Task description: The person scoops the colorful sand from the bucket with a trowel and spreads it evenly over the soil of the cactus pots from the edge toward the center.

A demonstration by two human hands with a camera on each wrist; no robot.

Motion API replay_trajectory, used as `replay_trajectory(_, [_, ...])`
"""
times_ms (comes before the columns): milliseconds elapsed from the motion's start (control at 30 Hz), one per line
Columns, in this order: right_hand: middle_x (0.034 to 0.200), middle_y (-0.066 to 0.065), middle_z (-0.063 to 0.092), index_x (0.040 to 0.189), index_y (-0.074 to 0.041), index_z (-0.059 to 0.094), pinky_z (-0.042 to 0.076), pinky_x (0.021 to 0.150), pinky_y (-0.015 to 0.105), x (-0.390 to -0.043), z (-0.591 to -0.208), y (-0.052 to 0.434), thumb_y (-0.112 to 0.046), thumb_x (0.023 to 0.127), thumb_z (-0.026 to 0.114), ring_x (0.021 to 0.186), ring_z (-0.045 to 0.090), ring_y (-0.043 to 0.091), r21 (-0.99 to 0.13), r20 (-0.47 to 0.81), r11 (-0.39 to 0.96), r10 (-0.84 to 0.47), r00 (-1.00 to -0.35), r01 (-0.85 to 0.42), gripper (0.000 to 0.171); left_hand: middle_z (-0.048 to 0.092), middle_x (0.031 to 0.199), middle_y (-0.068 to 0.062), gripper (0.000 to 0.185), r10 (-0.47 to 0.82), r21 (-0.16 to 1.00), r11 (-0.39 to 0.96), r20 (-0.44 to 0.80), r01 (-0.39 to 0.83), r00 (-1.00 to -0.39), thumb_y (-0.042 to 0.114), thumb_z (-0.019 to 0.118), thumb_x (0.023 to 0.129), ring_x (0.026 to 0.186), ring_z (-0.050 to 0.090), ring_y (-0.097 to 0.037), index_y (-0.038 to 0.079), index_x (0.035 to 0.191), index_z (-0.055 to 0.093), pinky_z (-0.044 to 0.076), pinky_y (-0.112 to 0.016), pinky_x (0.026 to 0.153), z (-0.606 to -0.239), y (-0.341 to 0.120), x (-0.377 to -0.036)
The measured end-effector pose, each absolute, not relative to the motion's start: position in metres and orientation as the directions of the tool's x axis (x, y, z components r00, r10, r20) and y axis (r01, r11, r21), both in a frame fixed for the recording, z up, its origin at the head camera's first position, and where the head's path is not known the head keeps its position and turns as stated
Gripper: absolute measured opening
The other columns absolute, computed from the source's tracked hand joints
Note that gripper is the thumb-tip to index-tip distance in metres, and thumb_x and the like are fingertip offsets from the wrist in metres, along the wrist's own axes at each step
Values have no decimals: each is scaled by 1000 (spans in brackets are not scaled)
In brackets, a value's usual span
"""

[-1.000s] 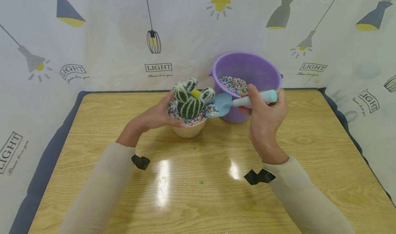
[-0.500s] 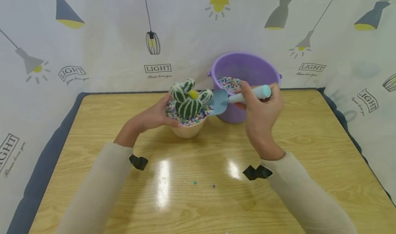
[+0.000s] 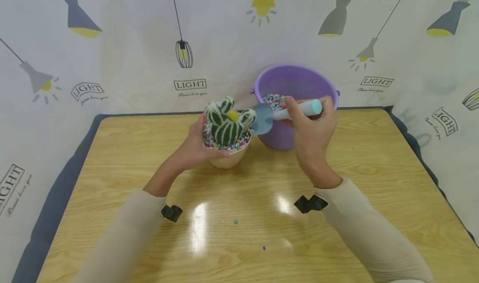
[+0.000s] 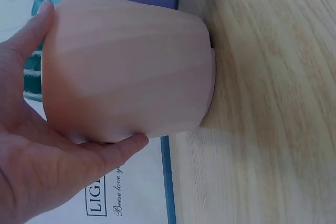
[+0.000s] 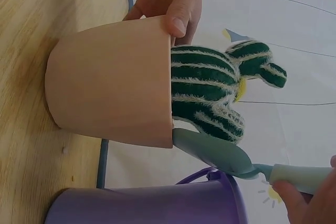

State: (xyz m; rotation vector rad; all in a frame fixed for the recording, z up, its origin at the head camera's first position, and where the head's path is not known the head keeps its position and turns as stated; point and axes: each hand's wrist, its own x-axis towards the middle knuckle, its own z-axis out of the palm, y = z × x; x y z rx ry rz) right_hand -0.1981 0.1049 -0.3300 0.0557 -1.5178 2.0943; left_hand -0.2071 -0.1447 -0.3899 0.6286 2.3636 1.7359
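A peach pot stands on the wooden table, holding a green felt cactus set in coloured beads. My left hand grips the pot's left side, thumb on the rim. My right hand grips the handle of a light blue trowel; its blade rests at the pot's right rim beside the cactus. Behind stands a purple bucket with more beads inside.
A few stray beads lie on the table in front of the pot. A lamp-patterned cloth backdrop closes the table's far and side edges. A dark mat shows under the table's left edge.
My right hand has swung the trowel left and lifted it slightly, so the blade now sits against the cactus at the pot's rim. A stray bead has rolled nearer on the table.
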Motion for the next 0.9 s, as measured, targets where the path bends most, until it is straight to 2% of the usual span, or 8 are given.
replay_trajectory(100, [84, 15, 69, 84, -5, 51, 60, 63, 36, -199, -331, 104, -6, 80, 79, 79, 72, 25, -869, 367, -186, 382, -849, -459, 29, 44, 139, -14, 99, 392, 934, 272, 112, 232, -913, 4, 86, 70, 126, 47, -29, 10, 148, 25, 43, -44, 105, -378, -141, -200])
replay_trajectory(200, [86, 13, 69, 84, -8, 52, 60, 66, 37, -200, -333, 104, -7, 81, 79, 83, 72, 25, -872, 384, -160, 365, -848, -463, 26, 43, 139, -14, 99, 387, 939, 272, 94, 211, -917, 5, 86, 70, 126, 47, -30, 10, 148, 25, 42, -44, 106, -380, -141, -200])
replay_trajectory(333, [86, 13, 69, 84, -6, 53, 60, 66, 35, -201, -333, 105, -6, 80, 79, 83, 72, 25, -873, 373, -175, 361, -855, -455, 26, 40, 141, -12, 102, 378, 942, 280, 67, 183, -924, 10, 88, 69, 127, 45, -28, 16, 149, 24, 41, -45, 107, -392, -143, -207])
replay_trajectory(567, [86, 14, 70, 86, -1, 52, 60, 63, 32, -202, -331, 107, -6, 79, 80, 82, 73, 24, -866, 376, -199, 348, -859, -459, 29, 23, 145, -11, 107, 339, 913, 393, -35, 108, -940, 32, 90, 68, 130, 36, -26, 31, 149, 21, 40, -46, 107, -404, -151, -213])
replay_trajectory(733, [88, 14, 69, 89, -1, 55, 60, 63, 32, -205, -330, 108, -7, 79, 79, 82, 72, 24, -866, 388, -189, 330, -861, -463, 27, 29, 144, -10, 104, 376, 928, 348, -6, 135, -927, 28, 90, 69, 129, 40, -25, 32, 148, 23, 40, -46, 107, -404, -152, -216])
replay_trajectory(900, [92, 15, 68, 97, 2, 58, 59, 64, 32, -210, -329, 110, -7, 81, 78, 82, 70, 26, -871, 390, -178, 314, -866, -457, 28, 40, 138, -9, 99, 340, 938, 326, -3, 114, -940, 22, 89, 70, 124, 48, -25, 23, 146, 27, 43, -43, 105, -403, -149, -212])
